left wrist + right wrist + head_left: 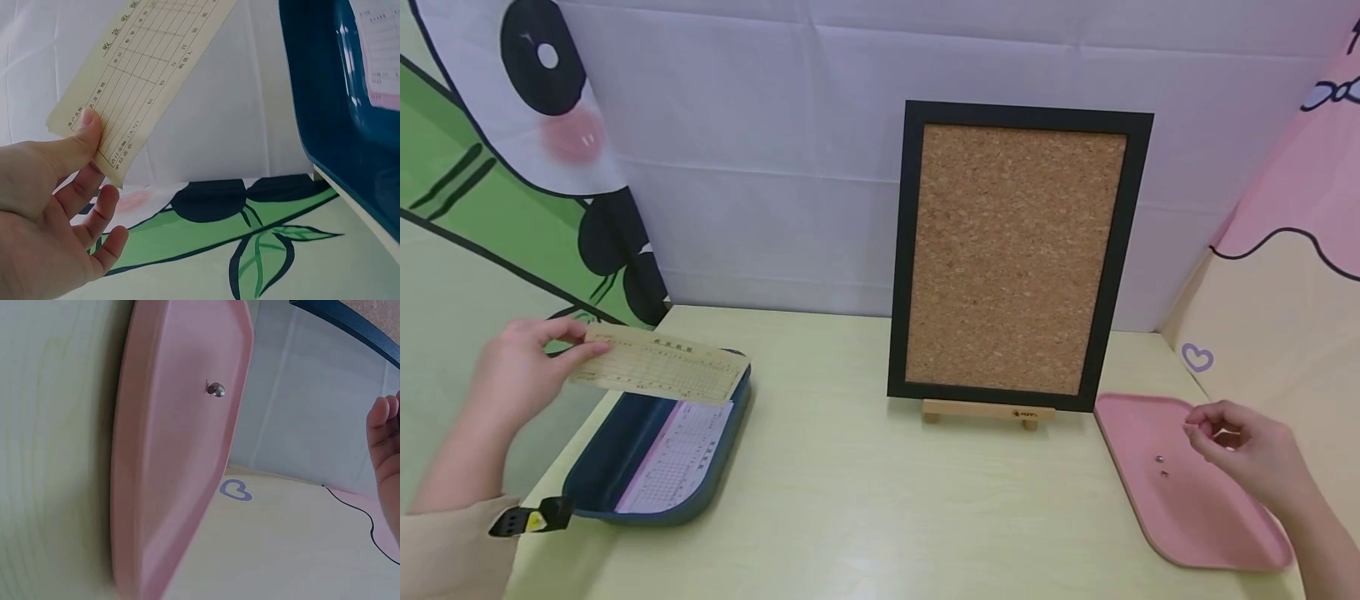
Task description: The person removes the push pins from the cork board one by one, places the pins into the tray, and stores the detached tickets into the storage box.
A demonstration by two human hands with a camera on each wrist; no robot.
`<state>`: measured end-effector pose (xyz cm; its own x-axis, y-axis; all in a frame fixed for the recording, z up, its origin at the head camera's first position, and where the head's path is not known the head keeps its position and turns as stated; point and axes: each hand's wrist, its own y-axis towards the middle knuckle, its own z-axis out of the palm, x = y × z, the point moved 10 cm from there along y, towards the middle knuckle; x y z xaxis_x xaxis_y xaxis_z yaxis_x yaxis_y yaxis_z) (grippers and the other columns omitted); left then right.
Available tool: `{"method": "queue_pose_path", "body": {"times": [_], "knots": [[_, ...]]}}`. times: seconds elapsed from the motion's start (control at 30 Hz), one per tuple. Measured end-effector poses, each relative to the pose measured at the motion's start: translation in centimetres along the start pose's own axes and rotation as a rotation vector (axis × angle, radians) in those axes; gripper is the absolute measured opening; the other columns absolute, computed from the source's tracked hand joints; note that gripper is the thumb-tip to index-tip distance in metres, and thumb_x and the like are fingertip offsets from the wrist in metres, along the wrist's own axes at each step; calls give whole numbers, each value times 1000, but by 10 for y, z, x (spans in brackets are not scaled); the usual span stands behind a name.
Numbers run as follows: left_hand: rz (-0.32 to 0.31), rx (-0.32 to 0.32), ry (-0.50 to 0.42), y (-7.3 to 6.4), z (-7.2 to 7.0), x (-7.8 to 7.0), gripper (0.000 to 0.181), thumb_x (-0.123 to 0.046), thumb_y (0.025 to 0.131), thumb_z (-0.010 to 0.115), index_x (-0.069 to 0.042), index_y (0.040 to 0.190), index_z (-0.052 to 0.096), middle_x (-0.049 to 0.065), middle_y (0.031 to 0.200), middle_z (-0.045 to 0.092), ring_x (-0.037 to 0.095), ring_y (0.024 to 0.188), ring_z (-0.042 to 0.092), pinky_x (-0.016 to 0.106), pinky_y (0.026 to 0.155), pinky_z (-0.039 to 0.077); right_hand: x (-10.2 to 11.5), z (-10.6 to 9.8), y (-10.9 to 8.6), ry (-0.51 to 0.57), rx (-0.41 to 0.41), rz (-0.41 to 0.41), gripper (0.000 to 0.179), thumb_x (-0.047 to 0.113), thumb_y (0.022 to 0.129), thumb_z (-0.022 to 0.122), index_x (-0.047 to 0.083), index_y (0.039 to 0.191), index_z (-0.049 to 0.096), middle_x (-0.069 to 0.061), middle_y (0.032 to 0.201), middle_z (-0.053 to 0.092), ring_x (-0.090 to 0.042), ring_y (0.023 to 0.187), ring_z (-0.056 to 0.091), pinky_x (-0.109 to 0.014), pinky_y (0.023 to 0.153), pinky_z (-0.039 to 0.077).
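In the head view my left hand (531, 371) pinches one end of a yellowish printed receipt slip (662, 362) between thumb and fingers, over the far end of a dark blue tray (700, 504). The left wrist view shows the ruled slip (147, 81) slanting up from the thumb. Inside the blue tray lies another printed sheet (677, 458) with a pink edge. My right hand (1251, 450) hovers over a pink tray (1210, 533), thumb and fingertips brought together; I cannot tell whether something small is between them. Two small metallic pins (1161, 467) lie in the pink tray.
A cork board (1015, 258) with a black frame leans upright on a small wooden easel (988, 410) at the back of the pale table (880, 500). Behind it hangs a light cloth (775, 167) with cartoon prints at both sides.
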<state>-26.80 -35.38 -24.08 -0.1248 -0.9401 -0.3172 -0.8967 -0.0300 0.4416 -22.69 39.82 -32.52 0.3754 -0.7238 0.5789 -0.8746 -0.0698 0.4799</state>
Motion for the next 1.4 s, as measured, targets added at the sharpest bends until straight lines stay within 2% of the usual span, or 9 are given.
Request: {"method": "queue_pose_path", "body": {"times": [0.27,0.47,0.53,0.7,0.77,0.93,1.17,1.27,1.4], "knots": [[35,136,46,3,14,11,25,-32,79,67,-7,84,64,16,80,61,22,64,42,28,50,28,-17,12,-5,3,84,32,19,-9,72,66,7,82,61,5,71,58,2,65,52,-14,55,46],[83,221,59,6,28,15,23,-31,77,68,-10,83,64,8,77,63,18,64,42,26,51,28,-22,19,-7,23,129,21,20,-9,72,65,4,85,61,7,70,58,1,64,52,-14,53,45],[111,237,74,7,32,14,20,-31,76,69,-11,81,64,6,75,62,17,63,43,25,51,29,-24,21,-7,9,137,23,18,-7,73,66,5,85,61,4,70,58,1,64,51,-13,54,45],[131,305,95,9,45,16,18,-31,76,68,-15,77,62,2,76,62,17,64,43,27,53,29,-29,25,-9,-27,176,23,12,5,75,68,8,85,62,-5,70,58,2,65,50,-12,57,43],[138,329,87,9,51,17,17,-31,76,69,-15,77,62,1,76,62,17,65,44,27,54,31,-29,26,-9,-33,189,17,12,7,76,69,8,85,62,-4,70,58,2,65,50,-12,57,43],[183,355,94,11,65,17,11,-24,73,72,-17,76,64,-3,73,62,12,62,45,26,55,33,-32,30,-11,-53,211,16,13,5,75,68,10,86,62,-1,70,58,2,65,50,-12,57,43],[325,346,129,9,87,3,15,-21,64,76,-24,70,63,-8,71,56,17,73,43,31,61,31,-42,37,-15,-71,267,29,14,6,74,69,11,86,62,1,70,58,0,64,50,-16,55,42],[335,363,132,9,95,-1,15,-19,63,77,-22,71,65,-7,73,57,20,79,43,33,63,31,-46,41,-17,-76,292,35,15,4,73,69,11,85,62,3,70,57,-1,64,50,-17,55,42],[348,397,133,9,106,-8,14,-18,65,77,-21,73,66,-6,74,58,20,77,45,32,63,34,-51,43,-18,-68,305,25,16,3,72,70,12,83,62,4,69,57,-1,63,49,-16,55,41]]}}
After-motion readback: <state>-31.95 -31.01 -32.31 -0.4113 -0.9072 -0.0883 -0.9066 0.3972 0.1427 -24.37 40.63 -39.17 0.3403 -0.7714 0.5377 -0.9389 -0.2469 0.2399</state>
